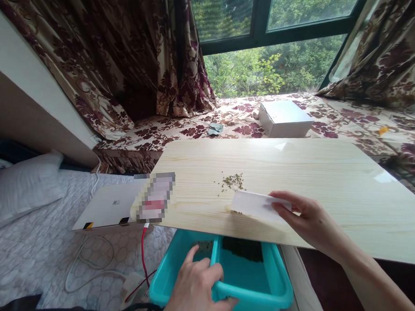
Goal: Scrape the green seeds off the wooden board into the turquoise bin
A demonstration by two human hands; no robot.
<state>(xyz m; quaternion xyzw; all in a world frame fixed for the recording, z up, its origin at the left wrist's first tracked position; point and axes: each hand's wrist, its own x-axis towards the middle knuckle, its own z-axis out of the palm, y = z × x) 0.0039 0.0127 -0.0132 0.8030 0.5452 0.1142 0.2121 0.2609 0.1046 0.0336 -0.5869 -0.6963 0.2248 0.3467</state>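
Observation:
My right hand pinches a white piece of stiff paper or card, whose lower edge is at the tabletop. Just beyond its left end lies a loose scatter of small greenish-brown grains; a few are also along the card's near edge. Under the table's front edge stands a teal bin with two compartments. My left hand is closed over the bin's divider and near rim, index finger reaching into the left compartment. A dark heap of grains lies in the right compartment; a few specks show in the left.
A phone-like device, pixelated, lies at the table's left edge with a red cable. Beside it, a white box rests on the bed. Another white box stands on the floral windowsill beyond, near a crumpled greyish cloth.

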